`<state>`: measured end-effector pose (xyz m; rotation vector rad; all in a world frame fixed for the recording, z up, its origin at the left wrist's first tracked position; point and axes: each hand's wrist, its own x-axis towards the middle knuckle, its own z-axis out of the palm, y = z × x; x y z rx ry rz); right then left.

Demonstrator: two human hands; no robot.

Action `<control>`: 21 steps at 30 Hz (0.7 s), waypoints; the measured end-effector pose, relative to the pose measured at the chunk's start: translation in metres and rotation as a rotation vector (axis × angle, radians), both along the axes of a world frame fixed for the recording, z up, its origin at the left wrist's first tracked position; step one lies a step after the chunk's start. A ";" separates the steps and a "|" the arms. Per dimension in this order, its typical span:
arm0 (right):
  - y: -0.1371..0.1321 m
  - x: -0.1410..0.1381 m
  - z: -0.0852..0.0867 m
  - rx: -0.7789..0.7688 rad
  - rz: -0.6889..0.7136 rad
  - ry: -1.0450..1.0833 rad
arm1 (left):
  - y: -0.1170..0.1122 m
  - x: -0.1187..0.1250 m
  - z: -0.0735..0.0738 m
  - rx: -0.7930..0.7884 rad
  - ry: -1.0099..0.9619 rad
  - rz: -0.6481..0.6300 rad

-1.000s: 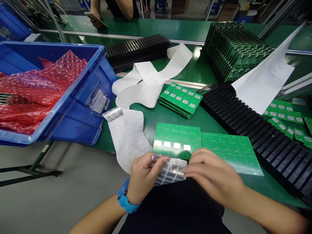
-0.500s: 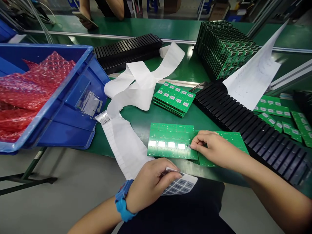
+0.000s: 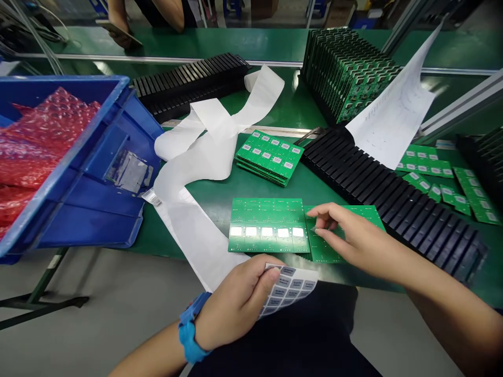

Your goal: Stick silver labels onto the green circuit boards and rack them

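Note:
My left hand (image 3: 243, 301), with a blue watch on its wrist, pinches a sheet of grey printed labels (image 3: 288, 293) between thumb and fingers at the bench's front edge. Just beyond it lies a green circuit board panel (image 3: 269, 209) with a row of several white labels along its lower half. My right hand (image 3: 338, 230) hovers over a second green panel (image 3: 363, 212) to the right, thumb and forefinger apart. Nothing clear shows between those fingertips. The long white label strip (image 3: 196, 225) trails from near my left hand back across the bench.
Left stands a blue bin (image 3: 113, 136) holding red bubble wrap (image 3: 47, 136). Behind the panels is a stack of labelled boards (image 3: 269, 152). A black slotted rack (image 3: 377, 183), a paper sheet (image 3: 393, 115) and upright boards (image 3: 346, 73) are at right. Across the bench, a person holds a phone (image 3: 118, 32).
My right hand has come off the left panel, its fingers parting. Another white label now shows at the right end of that panel's row. The view has shifted slightly.

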<state>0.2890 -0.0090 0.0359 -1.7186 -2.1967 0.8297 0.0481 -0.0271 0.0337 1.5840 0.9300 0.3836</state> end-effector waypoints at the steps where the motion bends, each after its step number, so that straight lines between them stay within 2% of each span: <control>1: 0.001 0.004 0.001 -0.096 0.017 0.069 | 0.001 0.001 0.001 -0.023 -0.018 -0.010; 3: 0.001 0.009 0.002 -0.212 0.047 0.126 | 0.002 0.003 0.003 -0.064 -0.055 -0.031; 5: 0.001 0.009 0.001 -0.226 0.055 0.126 | 0.003 0.005 0.002 -0.102 -0.078 -0.048; 8: -0.001 0.007 -0.005 -0.181 0.054 0.103 | 0.003 0.008 -0.003 -0.167 -0.065 -0.016; 13: -0.012 0.003 -0.017 0.033 0.095 0.007 | 0.002 0.012 -0.013 -0.297 -0.054 0.202; 17: -0.025 -0.005 -0.012 0.344 -0.011 0.040 | 0.004 0.019 -0.011 -0.195 -0.009 0.186; 19: -0.030 -0.014 -0.005 0.321 -0.057 0.159 | 0.005 0.024 -0.009 -0.107 0.017 0.150; 21: -0.032 -0.026 0.002 0.150 -0.049 0.300 | 0.004 0.026 -0.008 -0.014 0.036 0.138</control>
